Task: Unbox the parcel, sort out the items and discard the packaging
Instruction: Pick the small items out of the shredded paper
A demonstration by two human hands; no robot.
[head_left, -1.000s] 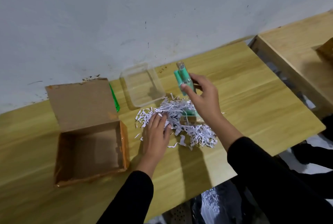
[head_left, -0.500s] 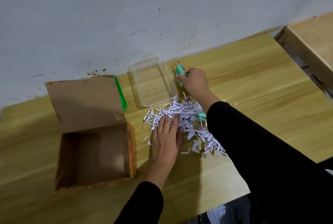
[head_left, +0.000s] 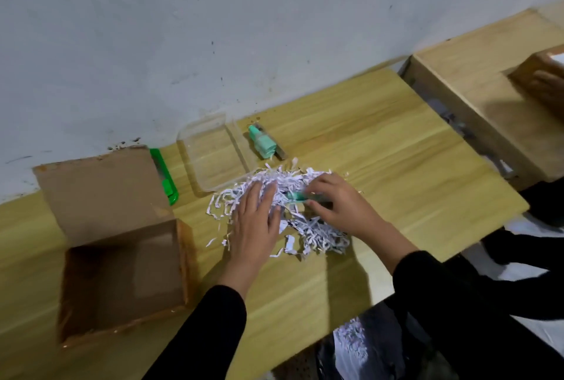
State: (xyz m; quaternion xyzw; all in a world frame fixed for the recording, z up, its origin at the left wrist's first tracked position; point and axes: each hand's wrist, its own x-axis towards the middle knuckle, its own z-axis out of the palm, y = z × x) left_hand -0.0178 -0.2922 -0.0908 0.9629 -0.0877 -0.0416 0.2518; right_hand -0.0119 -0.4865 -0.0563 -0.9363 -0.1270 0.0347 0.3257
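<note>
An open brown cardboard box (head_left: 122, 272) stands on the wooden table (head_left: 381, 166) at the left, its flap folded back and nothing visible inside. A heap of white shredded paper (head_left: 317, 233) lies in the middle. My left hand (head_left: 254, 224) rests flat on the heap's left side, fingers spread. On the right side of the heap, my right hand (head_left: 338, 205) pinches a mint-green item (head_left: 294, 195) half buried in the shreds. A mint-green bundle with a grey tube (head_left: 264, 145) lies on the table beyond the heap, beside a clear plastic tray (head_left: 210, 153).
A green utility knife (head_left: 164, 176) lies between the box flap and the tray, near the wall. A second wooden table (head_left: 488, 104) stands to the right, where another person's hand (head_left: 547, 86) holds a box. Below the table edge is a dark bag with shreds (head_left: 351, 343).
My right hand set the mint-green bundle down beside the tray, drew back to the heap and took hold of another mint-green item. My left hand stayed on the shreds.
</note>
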